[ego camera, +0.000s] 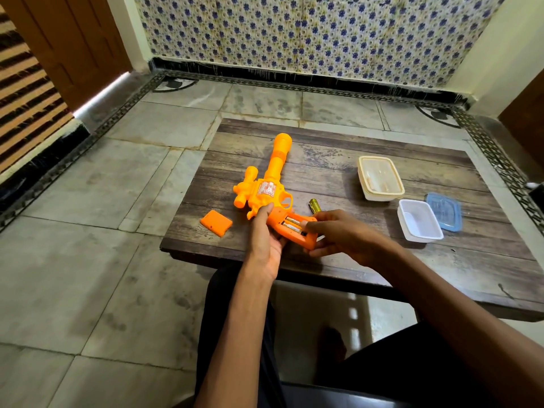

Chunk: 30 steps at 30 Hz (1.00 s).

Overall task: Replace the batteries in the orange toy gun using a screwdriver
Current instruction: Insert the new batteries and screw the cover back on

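my left hand [265, 231] grips the orange toy gun [270, 187] from its left side. the thumb presses on the body just beside the trigger guard, and the fingers curl under the grip. my right hand [332, 231] holds the butt end of that grip, one fingertip at the end of the batteries [291, 225] and the other fingers curled beneath. something small and pale shows under this hand, but i cannot tell what it is.

the gun lies on the wooden table [382, 275] in its left half. the barrel points toward the far edge, the scope faces the left edge, and the grip is toward the near edge. the grip's compartment is open, and two batteries sit in it side by side.

the battery cover [215, 222] lies flat by itself near the left edge, just left of my left hand and apart from the gun. the screwdriver [313, 205], of which only the yellow handle shows, lies on the table just behind my right hand, near the trigger guard.

toward the right side there is a cream container [380, 178]. nearer to me stands an open white tub [419, 220], with a blue lid [444, 212] just beside it on its right. all three are well apart from the gun.
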Each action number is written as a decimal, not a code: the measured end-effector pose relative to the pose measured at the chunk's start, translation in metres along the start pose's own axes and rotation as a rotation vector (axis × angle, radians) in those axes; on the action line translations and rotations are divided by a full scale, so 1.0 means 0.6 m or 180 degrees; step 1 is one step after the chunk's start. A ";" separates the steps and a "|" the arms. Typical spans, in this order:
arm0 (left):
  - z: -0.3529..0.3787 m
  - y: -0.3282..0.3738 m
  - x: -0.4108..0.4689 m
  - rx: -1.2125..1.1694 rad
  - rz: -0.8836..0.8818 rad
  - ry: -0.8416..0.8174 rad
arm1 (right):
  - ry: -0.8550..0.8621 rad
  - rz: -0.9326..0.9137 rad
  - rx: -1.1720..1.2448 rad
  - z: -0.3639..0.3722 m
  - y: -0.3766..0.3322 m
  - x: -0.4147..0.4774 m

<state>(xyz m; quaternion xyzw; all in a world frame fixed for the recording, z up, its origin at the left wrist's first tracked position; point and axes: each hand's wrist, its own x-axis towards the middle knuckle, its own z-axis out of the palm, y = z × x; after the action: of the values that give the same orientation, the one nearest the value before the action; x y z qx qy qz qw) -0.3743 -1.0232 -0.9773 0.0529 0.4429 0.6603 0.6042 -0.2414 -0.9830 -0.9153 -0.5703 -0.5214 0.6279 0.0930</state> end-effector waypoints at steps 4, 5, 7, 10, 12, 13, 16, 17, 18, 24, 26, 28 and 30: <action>-0.004 -0.005 0.004 0.0002 -0.0012 0.0068 | 0.0089 -0.0064 0.0054 -0.001 0.005 -0.003; -0.005 -0.005 0.006 0.0003 -0.0012 0.0081 | 0.0290 -0.0201 -0.0270 -0.001 0.009 0.000; -0.003 -0.005 0.004 0.0000 -0.0018 0.0133 | 0.1021 -0.0780 -0.1224 -0.002 0.016 0.007; 0.001 -0.004 -0.002 -0.0069 -0.0146 0.0175 | 0.1565 -0.1377 -0.1758 -0.001 0.002 0.010; -0.001 -0.005 -0.002 -0.0230 -0.0177 0.0206 | 0.1313 -0.1079 -0.1858 -0.003 -0.013 0.012; -0.001 -0.005 -0.003 -0.0303 -0.0173 0.0231 | 0.1133 -0.0820 -0.1859 -0.005 -0.017 0.014; -0.005 -0.003 0.000 -0.0493 -0.0169 0.0215 | 0.0528 -0.0143 -0.1146 -0.005 -0.015 0.013; -0.004 -0.002 -0.002 -0.0527 -0.0165 0.0208 | 0.0341 -0.0006 -0.0801 -0.002 -0.012 0.010; -0.003 -0.001 -0.002 -0.0548 -0.0160 0.0198 | 0.0198 0.0050 -0.0465 0.000 -0.006 0.008; -0.014 0.005 0.001 0.0336 0.0294 0.0209 | 0.0175 -0.0212 0.0445 0.003 0.022 0.006; -0.026 0.014 0.004 0.1298 0.0798 0.0738 | 0.0182 -0.0266 0.0525 0.001 0.024 0.005; -0.040 0.039 0.003 0.1982 0.1337 0.1430 | 0.0188 -0.0312 0.0517 0.000 0.026 0.004; -0.061 0.072 0.010 0.2681 0.1679 0.1953 | 0.0190 -0.0325 0.0587 0.000 0.028 0.003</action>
<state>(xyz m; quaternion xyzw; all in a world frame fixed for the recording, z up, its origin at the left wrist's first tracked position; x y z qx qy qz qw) -0.4302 -1.0318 -0.9742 0.2034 0.7938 0.5406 0.1904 -0.2340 -0.9888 -0.9290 -0.5505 -0.4867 0.6504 0.1925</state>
